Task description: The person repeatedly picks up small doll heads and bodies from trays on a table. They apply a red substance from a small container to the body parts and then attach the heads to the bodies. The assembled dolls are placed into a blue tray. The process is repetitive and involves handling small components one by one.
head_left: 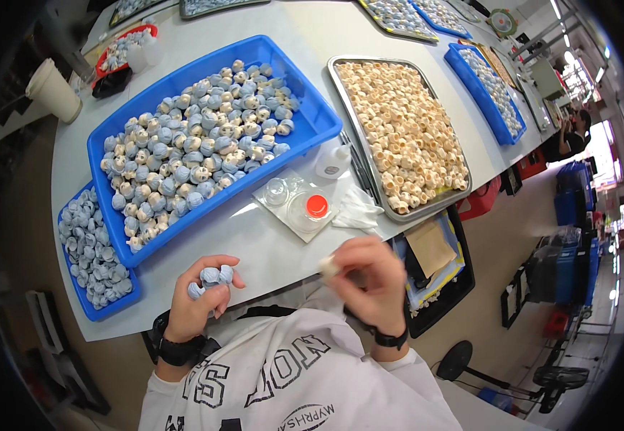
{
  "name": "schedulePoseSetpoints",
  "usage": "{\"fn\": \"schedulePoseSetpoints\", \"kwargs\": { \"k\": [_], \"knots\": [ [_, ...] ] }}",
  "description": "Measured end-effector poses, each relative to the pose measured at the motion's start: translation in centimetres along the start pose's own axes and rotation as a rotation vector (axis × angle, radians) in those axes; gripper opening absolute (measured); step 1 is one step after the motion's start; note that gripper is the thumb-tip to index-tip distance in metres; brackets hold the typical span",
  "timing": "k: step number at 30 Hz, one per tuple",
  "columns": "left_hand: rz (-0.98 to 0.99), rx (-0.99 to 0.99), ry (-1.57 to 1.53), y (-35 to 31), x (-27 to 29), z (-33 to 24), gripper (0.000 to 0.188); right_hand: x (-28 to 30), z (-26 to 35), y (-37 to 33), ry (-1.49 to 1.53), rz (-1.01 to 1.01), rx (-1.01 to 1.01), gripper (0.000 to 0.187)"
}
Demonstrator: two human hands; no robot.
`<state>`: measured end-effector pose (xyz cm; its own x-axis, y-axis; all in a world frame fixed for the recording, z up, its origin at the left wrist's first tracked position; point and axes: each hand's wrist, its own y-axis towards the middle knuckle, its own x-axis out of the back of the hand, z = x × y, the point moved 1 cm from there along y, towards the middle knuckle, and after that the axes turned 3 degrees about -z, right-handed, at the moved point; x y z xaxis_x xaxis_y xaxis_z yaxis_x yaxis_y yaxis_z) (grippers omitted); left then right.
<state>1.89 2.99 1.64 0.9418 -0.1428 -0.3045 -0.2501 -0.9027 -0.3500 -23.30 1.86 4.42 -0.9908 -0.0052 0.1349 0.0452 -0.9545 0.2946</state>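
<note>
- Nearest, the left hand (198, 298) is curled shut around three small blue-grey skull-shaped beads (211, 279), held above the front edge of the white table (254, 248); a black watch sits on that wrist.
- Beside it, the right hand (369, 276) pinches one cream skull bead (328, 266) between thumb and fingertips, near the table edge; this wrist wears a thin black band.
- Just beyond the hands, on a clear plastic sheet, stand one round clear container with a red cap (310, 210), one small clear cup (277, 191) and one small white squeeze bottle (333, 161), with a crumpled white tissue (357, 210) just beside them.
- To the left, two blue trays: a smaller one (75, 284) at the table's corner filled with blue-grey beads, and a large one (305, 129) heaped with mixed blue-and-cream skull beads, too many to count.
- To the right, one metal tray (341, 86) is packed with cream skull beads.
- Farther off, one white paper cup (53, 90) stands at the left, one red tray (104, 54) of beads behind it, and another blue tray (502, 122) lies at the right.
- Under the table, a black bin (463, 273) holds papers.
</note>
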Motion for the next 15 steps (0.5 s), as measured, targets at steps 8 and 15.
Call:
{"fn": "schedulePoseSetpoints", "kwargs": {
  "k": [8,15],
  "knots": [
    [0.106,-0.239,0.284,2.9,0.9,-2.1,0.031,0.2,1.0,7.1,-0.555,0.162,0.077,0.026],
    [0.165,-0.408,0.369,4.0,-0.3,-3.2,0.030,0.0,0.9,9.1,-0.772,0.392,0.106,0.027]
  ]
}}
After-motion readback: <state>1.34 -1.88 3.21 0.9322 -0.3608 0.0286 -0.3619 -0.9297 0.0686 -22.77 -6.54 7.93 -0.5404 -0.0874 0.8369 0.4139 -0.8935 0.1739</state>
